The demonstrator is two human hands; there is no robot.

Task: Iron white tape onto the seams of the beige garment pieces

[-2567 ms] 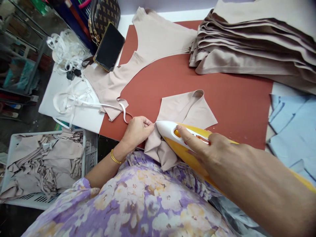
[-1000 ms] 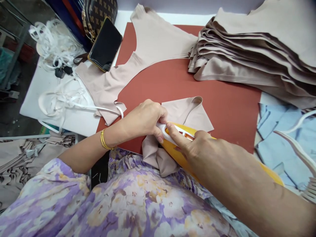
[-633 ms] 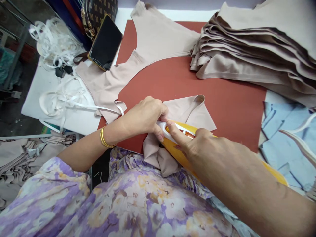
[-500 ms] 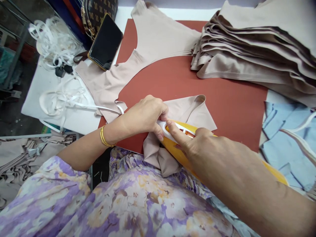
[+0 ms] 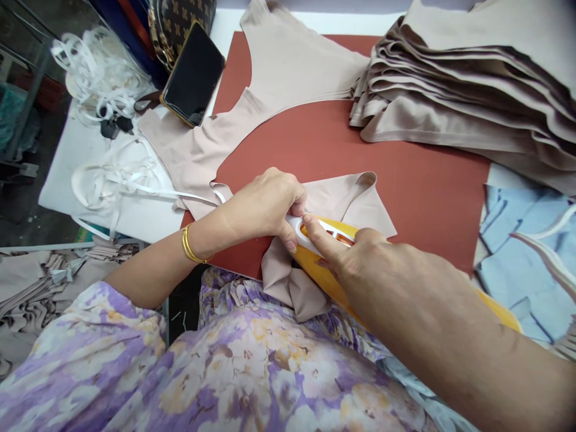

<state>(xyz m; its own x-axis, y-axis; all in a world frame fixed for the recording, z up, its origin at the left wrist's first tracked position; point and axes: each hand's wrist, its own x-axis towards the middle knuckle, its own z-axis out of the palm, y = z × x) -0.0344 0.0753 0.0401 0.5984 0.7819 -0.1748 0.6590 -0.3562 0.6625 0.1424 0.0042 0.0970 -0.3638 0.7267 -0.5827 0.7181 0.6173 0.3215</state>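
Note:
My right hand (image 5: 362, 261) is wrapped round a yellow-and-white handheld tool (image 5: 317, 273), index finger stretched along its white top. The tool's kind is not clear; its underside is hidden. At the tool's white tip, my left hand (image 5: 270, 207) is closed, thumb and fingers pinching a beige fabric piece (image 5: 328, 195). That fabric spreads out behind the tool and hangs in folds over the near table edge. The exact pinch point is hidden by the fingers. Left of my left hand, a thin white strip (image 5: 193, 197) runs to another beige garment piece (image 5: 265, 102) lying flat.
A reddish-brown board (image 5: 292, 141) covers the white table. Stacked beige fabric (image 5: 445, 90) stands at the back right, with light blue pieces (image 5: 522, 258) below it. At left are a phone (image 5: 193, 75), a patterned bag (image 5: 180, 27) and tangled white straps (image 5: 101, 75).
Both hands, the tool and the fabric stay nearly in place. My left hand has shifted very slightly upward; the view has moved a little.

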